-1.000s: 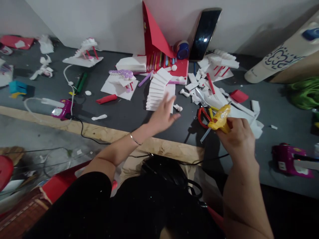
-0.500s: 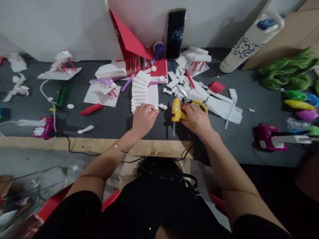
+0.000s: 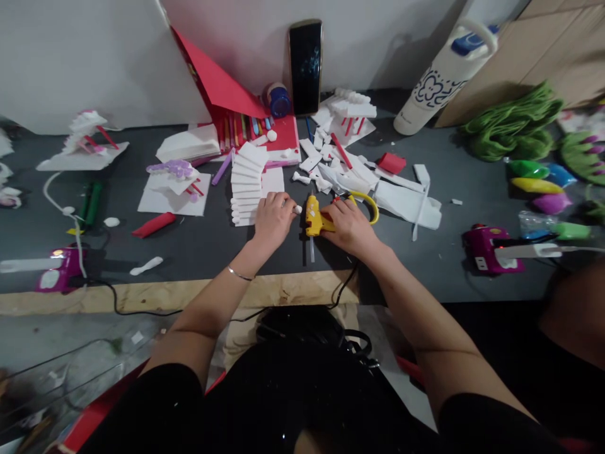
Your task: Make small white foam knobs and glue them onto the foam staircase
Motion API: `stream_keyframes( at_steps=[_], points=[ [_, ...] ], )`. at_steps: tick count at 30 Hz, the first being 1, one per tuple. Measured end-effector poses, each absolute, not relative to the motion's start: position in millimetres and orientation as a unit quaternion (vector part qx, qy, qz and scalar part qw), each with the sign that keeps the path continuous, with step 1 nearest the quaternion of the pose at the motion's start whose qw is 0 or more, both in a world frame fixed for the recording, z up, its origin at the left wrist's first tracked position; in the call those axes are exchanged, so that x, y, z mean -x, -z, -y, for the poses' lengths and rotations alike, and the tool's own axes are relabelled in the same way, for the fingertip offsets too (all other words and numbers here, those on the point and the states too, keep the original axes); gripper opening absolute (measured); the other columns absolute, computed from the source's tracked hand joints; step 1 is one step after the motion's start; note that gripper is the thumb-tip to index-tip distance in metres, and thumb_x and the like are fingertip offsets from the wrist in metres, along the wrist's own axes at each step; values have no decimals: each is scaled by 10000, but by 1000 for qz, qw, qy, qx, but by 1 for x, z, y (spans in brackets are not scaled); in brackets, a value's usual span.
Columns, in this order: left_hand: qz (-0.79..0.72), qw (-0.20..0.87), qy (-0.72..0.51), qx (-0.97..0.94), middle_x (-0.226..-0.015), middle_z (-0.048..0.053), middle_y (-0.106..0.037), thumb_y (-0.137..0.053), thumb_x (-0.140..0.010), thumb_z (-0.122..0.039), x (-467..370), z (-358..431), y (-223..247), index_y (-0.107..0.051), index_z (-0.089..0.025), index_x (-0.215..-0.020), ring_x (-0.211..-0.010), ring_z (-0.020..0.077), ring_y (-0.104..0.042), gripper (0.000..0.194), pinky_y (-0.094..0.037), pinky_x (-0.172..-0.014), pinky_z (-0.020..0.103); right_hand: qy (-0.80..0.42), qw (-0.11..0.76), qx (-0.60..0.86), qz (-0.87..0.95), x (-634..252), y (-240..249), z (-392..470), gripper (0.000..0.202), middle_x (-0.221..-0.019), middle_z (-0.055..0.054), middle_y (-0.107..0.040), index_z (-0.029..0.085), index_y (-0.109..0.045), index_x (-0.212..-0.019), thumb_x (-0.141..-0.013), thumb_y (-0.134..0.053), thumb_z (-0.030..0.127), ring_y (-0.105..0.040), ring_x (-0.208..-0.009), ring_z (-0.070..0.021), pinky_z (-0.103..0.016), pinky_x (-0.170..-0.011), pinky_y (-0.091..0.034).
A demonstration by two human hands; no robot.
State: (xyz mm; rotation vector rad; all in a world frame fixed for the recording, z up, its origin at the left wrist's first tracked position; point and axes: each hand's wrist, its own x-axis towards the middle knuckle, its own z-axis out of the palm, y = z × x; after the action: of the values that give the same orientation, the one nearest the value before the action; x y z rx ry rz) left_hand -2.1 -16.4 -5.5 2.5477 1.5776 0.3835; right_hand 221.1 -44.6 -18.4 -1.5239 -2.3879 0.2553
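My left hand (image 3: 273, 219) pinches a small white piece (image 3: 297, 209), probably clay or foam, between thumb and fingertips. My right hand (image 3: 350, 226) is closed around the handle of a yellow hot glue gun (image 3: 312, 214), whose nozzle points away from me and whose clear glue stick hangs out toward me. Just beyond the right hand lie scissors with yellow handles (image 3: 374, 205), partly hidden. Beside my left hand, a fan of white strips (image 3: 246, 180) resembling curved steps rests on a white sheet (image 3: 273, 181).
White scraps (image 3: 326, 151) lie behind the glue gun. Small white models on red sticks (image 3: 352, 108) and a purple-topped model (image 3: 172, 183) stand around. A phone (image 3: 305, 66) leans on the wall near a white bottle (image 3: 437, 82). Magenta power blocks (image 3: 489, 250) sit at both sides.
My left hand has closed on the small white piece that lay on the table beside it. My right hand keeps the glue gun. The whole view has shifted a little.
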Motion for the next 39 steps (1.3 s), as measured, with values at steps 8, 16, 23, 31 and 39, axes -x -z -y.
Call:
stream_keyframes(
  at_steps=[8, 16, 23, 31, 39],
  points=[
    [-532, 90, -141, -830, -1116, 127, -766, -592, -1010, -245, 4, 13, 11, -697, -220, -1127, -1126, 327, -614, 159, -434, -916, 472, -164, 162, 469, 852, -242, -1, 32, 376, -1227, -140, -730, 211, -697, -1205, -857, -773, 333, -657, -1121, -329, -486, -999, -506],
    [-528, 75, -142, -834, -1129, 146, -776, -616, -1008, -279, 4, 12, 12, -708, -203, -1206, -1144, 334, -631, 231, -428, -917, 477, -89, 178, 602, 774, -246, -18, -37, 172, -919, -98, -787, 217, -763, -928, -916, -603, 280, -664, -853, -263, -355, -728, -452],
    [-526, 48, -159, -834, -1177, 127, -772, -533, -1055, -357, 6, 13, 14, -724, -194, -1215, -1146, 313, -621, 298, -402, -924, 456, -87, 122, 632, 760, -215, -12, -67, 205, -1049, -139, -797, 167, -787, -990, -935, -600, 230, -683, -1026, -301, -375, -845, -466],
    [-508, 36, -201, -837, -1110, 123, -778, -470, -1078, -418, 10, 11, 25, -743, -209, -1175, -1100, 298, -627, 357, -392, -896, 443, -101, 116, 599, 786, -207, 3, -69, 209, -1109, -162, -751, 145, -768, -1068, -921, -676, 262, -644, -1036, -286, -383, -909, -462],
    [-481, 35, -267, -834, -832, 85, -779, -339, -1119, -408, 13, 11, 31, -774, -216, -1155, -775, 234, -652, 476, -381, -838, 417, -60, 147, 670, 725, -232, -18, -86, 287, -1078, -152, -789, 168, -789, -1036, -924, -525, 184, -685, -1003, -303, -357, -790, -447]
  ],
)
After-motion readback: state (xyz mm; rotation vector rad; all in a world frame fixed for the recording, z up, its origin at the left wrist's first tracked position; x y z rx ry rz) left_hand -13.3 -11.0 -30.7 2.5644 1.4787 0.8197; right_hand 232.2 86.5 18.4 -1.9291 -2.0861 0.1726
